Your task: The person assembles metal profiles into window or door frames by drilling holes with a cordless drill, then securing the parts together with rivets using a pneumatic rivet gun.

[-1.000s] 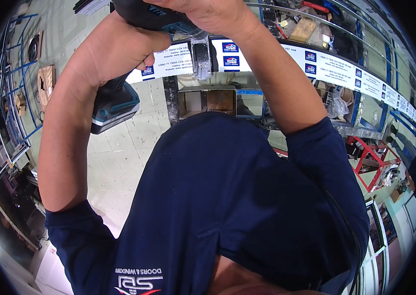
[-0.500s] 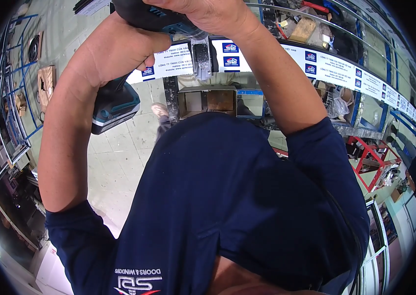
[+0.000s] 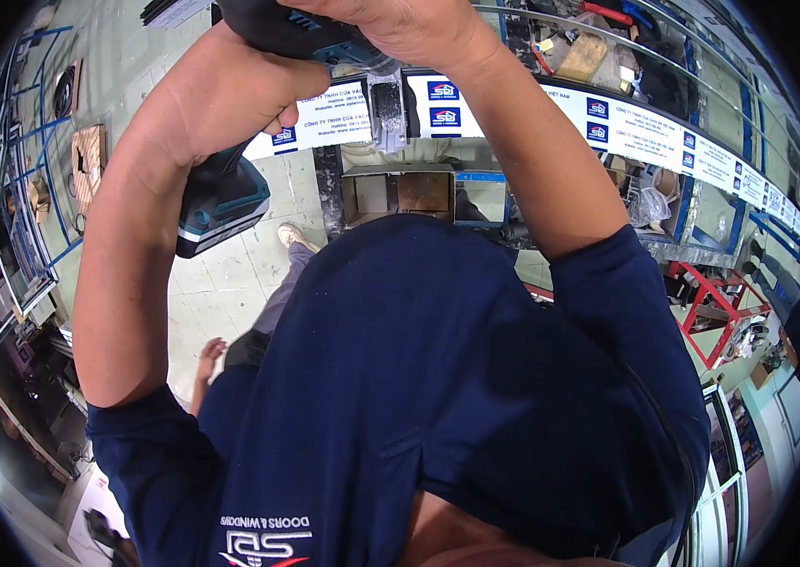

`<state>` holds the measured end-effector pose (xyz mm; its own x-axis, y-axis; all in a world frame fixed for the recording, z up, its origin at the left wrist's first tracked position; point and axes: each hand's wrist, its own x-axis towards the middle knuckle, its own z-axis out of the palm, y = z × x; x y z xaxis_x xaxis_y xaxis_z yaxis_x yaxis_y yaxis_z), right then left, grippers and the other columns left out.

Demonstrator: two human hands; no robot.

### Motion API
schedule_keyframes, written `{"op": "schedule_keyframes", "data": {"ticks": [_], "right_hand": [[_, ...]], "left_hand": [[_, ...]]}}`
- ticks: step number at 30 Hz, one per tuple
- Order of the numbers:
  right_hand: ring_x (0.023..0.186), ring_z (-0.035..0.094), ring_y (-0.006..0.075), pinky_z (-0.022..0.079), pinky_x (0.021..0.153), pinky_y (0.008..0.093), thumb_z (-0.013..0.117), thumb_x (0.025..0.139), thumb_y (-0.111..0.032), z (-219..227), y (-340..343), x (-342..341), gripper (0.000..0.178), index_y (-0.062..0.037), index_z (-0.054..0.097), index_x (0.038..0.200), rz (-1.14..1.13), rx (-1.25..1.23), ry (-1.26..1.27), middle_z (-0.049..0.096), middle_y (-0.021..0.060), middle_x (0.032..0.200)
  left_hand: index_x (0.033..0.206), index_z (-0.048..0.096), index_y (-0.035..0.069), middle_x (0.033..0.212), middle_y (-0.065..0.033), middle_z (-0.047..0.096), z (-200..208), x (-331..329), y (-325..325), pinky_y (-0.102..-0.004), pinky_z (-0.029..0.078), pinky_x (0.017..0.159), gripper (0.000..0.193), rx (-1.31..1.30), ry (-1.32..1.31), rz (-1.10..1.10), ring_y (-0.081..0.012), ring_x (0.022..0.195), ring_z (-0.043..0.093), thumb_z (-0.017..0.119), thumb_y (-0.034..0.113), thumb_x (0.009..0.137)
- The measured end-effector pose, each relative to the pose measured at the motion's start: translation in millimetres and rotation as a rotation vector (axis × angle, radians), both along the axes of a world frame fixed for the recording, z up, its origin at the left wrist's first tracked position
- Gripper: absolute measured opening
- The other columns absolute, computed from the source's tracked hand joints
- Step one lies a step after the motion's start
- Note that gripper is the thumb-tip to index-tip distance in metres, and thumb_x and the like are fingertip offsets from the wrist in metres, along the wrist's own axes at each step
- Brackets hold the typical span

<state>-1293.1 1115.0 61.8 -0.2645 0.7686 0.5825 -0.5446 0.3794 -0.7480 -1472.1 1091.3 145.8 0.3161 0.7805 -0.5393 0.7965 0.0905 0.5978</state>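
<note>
My left hand (image 3: 215, 99) is wrapped round the handle of a black and teal cordless drill (image 3: 301, 33). The drill's battery hangs below my wrist. Over the top of the tool lies my right hand (image 3: 423, 33), gripping its body; its fingertips run out at the upper edge. The drill's nose comes down at a grey metal piece, perhaps a bracket or jig (image 3: 387, 113), set across a long profile (image 3: 645, 137) covered in white and blue printed film. The bit itself cannot be seen.
Beneath the profile stands a workbench frame with an open box compartment (image 3: 400, 194). Tools and a wooden block (image 3: 583, 59) lie beyond it. A red metal frame (image 3: 716, 317) is at the right. Another person's shoe (image 3: 296, 234) and hand (image 3: 211, 357) show at my left.
Another person has come further into view at my left, with a shoe, leg and hand now showing. My hands and the drill have hardly moved.
</note>
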Motion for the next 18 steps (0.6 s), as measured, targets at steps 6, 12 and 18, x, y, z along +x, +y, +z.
{"op": "schedule_keyframes", "data": {"ticks": [6, 12, 18], "right_hand": [[0.104, 0.064, 0.0137, 0.054, 0.093, 0.0295, 0.086, 0.095, -0.038, 2.3, -1.8, 2.4, 0.056, -0.0007, 0.067, 0.133, 0.005, -0.029, 0.011, 0.069, 0.0047, 0.113], [0.104, 0.064, 0.0139, 0.054, 0.093, 0.0296, 0.086, 0.096, -0.037, 2.3, -2.5, 3.5, 0.056, -0.0005, 0.066, 0.134, 0.009, -0.035, -0.003, 0.069, 0.0048, 0.114], [0.107, 0.064, 0.0144, 0.053, 0.097, 0.0303, 0.086, 0.096, -0.034, -4.0, -4.5, -3.7, 0.058, -0.0006, 0.065, 0.137, 0.049, -0.052, 0.040, 0.069, 0.0045, 0.116]], "left_hand": [[0.077, 0.068, 0.000, 0.065, -0.0029, 0.063, -1.5, 1.8, -0.2, -0.0299, 0.045, 0.055, 0.018, 0.016, -0.011, -0.018, -0.0114, 0.059, 0.059, 0.073, 0.010, 0.091], [0.076, 0.068, 0.000, 0.064, -0.0026, 0.062, -1.5, 2.3, -2.0, -0.0302, 0.044, 0.055, 0.021, 0.015, -0.023, -0.019, -0.0112, 0.058, 0.059, 0.074, 0.011, 0.092], [0.075, 0.068, 0.000, 0.063, -0.0023, 0.062, -2.1, -0.2, -4.7, -0.0300, 0.043, 0.055, 0.021, 0.022, -0.048, -0.060, -0.0109, 0.058, 0.058, 0.073, 0.012, 0.091]]}}
